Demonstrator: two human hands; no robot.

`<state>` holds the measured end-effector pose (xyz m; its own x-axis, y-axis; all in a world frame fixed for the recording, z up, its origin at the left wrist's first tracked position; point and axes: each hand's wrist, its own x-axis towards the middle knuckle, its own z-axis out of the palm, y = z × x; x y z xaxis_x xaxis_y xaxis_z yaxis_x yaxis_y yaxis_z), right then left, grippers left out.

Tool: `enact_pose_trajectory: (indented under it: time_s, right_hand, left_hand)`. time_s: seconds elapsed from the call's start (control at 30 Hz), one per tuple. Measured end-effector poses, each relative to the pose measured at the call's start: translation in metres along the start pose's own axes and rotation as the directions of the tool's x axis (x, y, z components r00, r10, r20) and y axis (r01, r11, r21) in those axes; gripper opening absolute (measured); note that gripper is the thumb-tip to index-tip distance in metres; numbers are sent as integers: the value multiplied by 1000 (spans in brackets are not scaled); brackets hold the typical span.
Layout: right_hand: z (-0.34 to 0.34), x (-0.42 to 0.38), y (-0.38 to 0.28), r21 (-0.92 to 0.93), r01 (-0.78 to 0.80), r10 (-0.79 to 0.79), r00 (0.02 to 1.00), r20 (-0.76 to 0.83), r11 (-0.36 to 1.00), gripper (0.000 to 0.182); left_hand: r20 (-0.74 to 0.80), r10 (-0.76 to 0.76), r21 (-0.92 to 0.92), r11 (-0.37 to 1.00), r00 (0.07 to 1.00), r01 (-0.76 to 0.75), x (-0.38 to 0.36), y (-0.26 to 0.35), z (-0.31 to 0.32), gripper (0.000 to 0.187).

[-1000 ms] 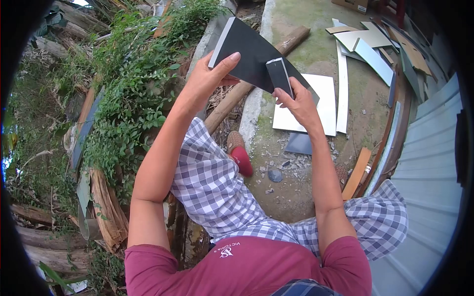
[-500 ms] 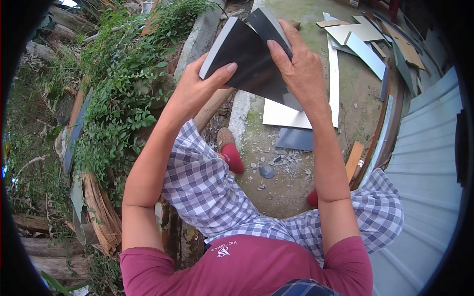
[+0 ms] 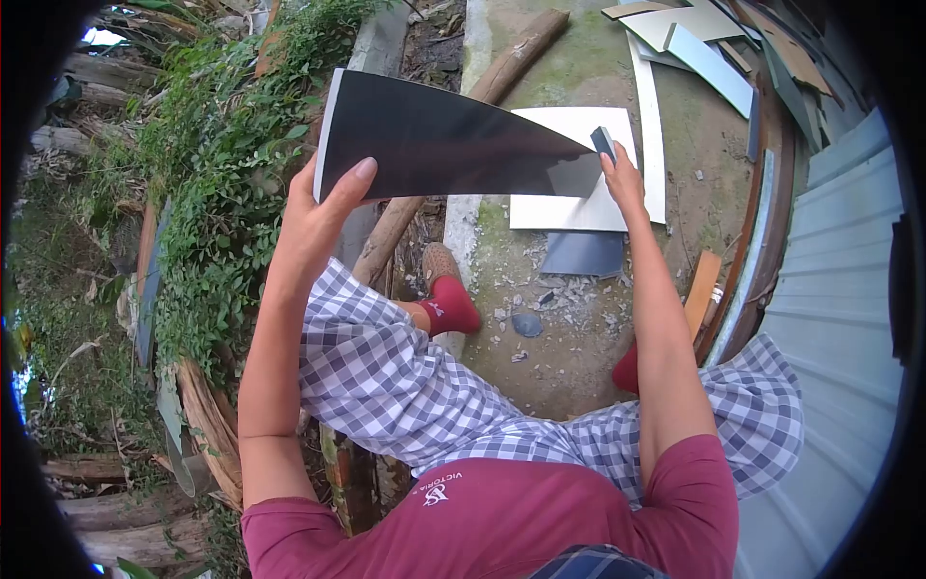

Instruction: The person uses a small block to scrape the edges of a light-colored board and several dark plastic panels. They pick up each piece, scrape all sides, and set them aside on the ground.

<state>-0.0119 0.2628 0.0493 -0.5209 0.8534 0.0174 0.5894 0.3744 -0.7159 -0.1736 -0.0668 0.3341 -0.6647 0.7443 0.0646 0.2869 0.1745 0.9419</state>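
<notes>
My left hand [image 3: 318, 214] grips the near end of a glossy black panel [image 3: 434, 140], its thumb flat on the dark face and a thick pale edge showing at the left. The panel stretches to the right and narrows with distance. At its far end, my right hand [image 3: 625, 180] is closed on a small dark piece [image 3: 603, 143] with a pale edge. That piece stands up at an angle and meets the panel's end in this view. Below the panel lie a white board [image 3: 555, 214] and a dark grey offcut [image 3: 583, 254] on the ground.
Several board offcuts [image 3: 714, 72] are piled at the upper right. A log [image 3: 516, 58] lies across the concrete curb [image 3: 467, 217]. Broken bits and a dark round scrap [image 3: 527, 324] litter the ground. Leafy plants [image 3: 231, 183] grow at left; a corrugated metal sheet [image 3: 844, 280] stands at right.
My hands have moved apart, the left one left and down, the right one right, down and farther away. The panel, sharply folded between them before, is now spread out.
</notes>
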Motion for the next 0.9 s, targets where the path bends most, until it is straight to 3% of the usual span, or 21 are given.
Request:
enact_pose_trajectory:
  time_s: [0.1, 0.2, 0.27, 0.3, 0.33, 0.37, 0.47, 0.53, 0.6, 0.63, 0.8, 0.83, 0.9]
  right_hand:
    - [21, 7, 56, -129, -111, 106, 993, -48, 985, 49]
    - [48, -3, 108, -246, -168, 189, 980, 64, 954, 51]
    - [84, -3, 143, -21, -149, 147, 986, -82, 989, 42]
    - [83, -10, 133, -13, -145, 143, 986, -81, 989, 42]
    - [76, -24, 116, 271, -285, 303, 953, -26, 919, 40]
    - [72, -36, 98, 521, -404, 432, 899, 74, 752, 39]
    - [61, -57, 43, 688, -293, 451, 891, -56, 664, 33]
    - [41, -53, -3, 702, -288, 444, 895, -46, 651, 34]
    - [15, -52, -53, 742, -56, 268, 948, -170, 668, 33]
    - [2, -54, -77, 741, -51, 264, 949, -173, 670, 33]
    - [-48, -81, -184, 714, 254, -110, 964, -242, 653, 40]
    - [-56, -94, -205, 704, 243, -148, 970, -194, 668, 39]
    - [-60, -116, -234, 597, 376, -305, 926, -221, 709, 37]
  left_hand:
    - [-19, -9, -33, 999, 1000, 9, 1, 5, 5, 43]
    - [-46, -31, -57, 998, 998, 29, 4, 11, 9, 41]
    - [-57, -27, -79, 997, 998, 22, 8, 15, 11, 42]
    - [-49, -16, -86, 996, 999, 12, 11, 12, 10, 43]
    - [-55, -15, -80, 997, 998, 11, 13, 11, 9, 43]
    - [-52, -14, -84, 996, 999, 9, 14, 10, 8, 43]
    - [-63, -19, -95, 995, 998, 13, 15, 12, 10, 43]
    - [-62, -25, -99, 995, 998, 18, 16, 11, 10, 43]
    - [-75, -28, -105, 994, 997, 20, 14, 13, 11, 43]
    - [-78, -29, -107, 994, 997, 20, 14, 15, 11, 44]
    - [-95, -60, -133, 990, 994, 47, 14, 20, 14, 48]
    - [-98, -73, -138, 989, 992, 60, 15, 20, 13, 50]
    - [-107, -80, -137, 988, 991, 65, 16, 21, 14, 50]
